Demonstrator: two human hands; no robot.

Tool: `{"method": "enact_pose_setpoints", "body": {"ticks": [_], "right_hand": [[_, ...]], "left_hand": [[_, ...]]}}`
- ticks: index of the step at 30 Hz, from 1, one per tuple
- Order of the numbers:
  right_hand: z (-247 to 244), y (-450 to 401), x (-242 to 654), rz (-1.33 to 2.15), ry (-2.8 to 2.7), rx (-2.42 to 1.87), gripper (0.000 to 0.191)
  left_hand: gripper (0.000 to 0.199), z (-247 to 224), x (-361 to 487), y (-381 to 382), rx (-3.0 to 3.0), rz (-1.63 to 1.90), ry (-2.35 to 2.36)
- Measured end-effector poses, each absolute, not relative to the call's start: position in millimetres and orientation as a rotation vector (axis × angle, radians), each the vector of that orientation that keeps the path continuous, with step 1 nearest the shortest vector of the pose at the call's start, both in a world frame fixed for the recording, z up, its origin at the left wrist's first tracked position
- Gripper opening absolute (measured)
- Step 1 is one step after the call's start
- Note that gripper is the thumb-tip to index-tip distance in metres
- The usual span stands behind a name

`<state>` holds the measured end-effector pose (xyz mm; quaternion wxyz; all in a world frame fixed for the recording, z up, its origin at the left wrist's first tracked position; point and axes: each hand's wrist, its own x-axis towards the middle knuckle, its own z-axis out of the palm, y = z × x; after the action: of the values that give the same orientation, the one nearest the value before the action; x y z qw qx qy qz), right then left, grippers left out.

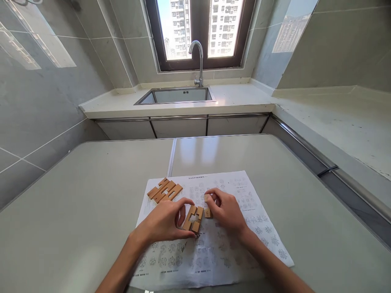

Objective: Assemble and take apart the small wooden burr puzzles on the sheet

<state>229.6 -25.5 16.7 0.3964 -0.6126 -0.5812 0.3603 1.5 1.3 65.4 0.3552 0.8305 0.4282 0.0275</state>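
My left hand (pixel 160 221) is curled around a pair of notched wooden puzzle pieces (pixel 187 221), thumb at the near end and index finger at the far end. The two pieces lie side by side, with a gap between their notches. Just to the right, my right hand (pixel 227 209) pinches a third notched wooden piece (pixel 208 213) standing close to the pair; its fingers cover part of it. Beyond my left hand, several more wooden pieces (pixel 165 190) rest together at the sheet's upper left. Beneath everything is a printed sheet (pixel 259 232) with small line diagrams.
The sheet lies on a pale table (pixel 76 199) with a seam (pixel 172 156) across its far half. Behind stands a counter (pixel 238 95) with a sink (pixel 174 102) and a curved faucet (pixel 200 61) below a window. Another counter (pixel 351 122) runs along the right; a tiled wall is left.
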Motion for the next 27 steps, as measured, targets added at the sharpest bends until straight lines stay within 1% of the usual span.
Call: {"method": "enact_pose_setpoints", "body": {"ticks": [5, 8, 17, 24, 27], "right_hand": [[19, -22, 234, 1.3, -1.145, -1.306, 0.037], [20, -21, 235, 1.425, -0.998, -1.216, 0.041], [22, -20, 235, 1.482, -0.915, -1.071, 0.045], [22, -19, 236, 1.45, -0.854, -1.062, 0.043], [20, -18, 236, 1.442, -0.819, -1.072, 0.043]], "left_hand": [[0.076, 67, 6, -3, 2.064, 0.211, 1.053], [0.074, 66, 8, -5, 2.012, 0.296, 1.033], [0.075, 61, 8, -5, 1.944, 0.441, 1.02], [0.068, 53, 7, -1, 2.131, 0.366, 1.166], [0.069, 49, 7, 1, 2.205, 0.308, 1.262]]}}
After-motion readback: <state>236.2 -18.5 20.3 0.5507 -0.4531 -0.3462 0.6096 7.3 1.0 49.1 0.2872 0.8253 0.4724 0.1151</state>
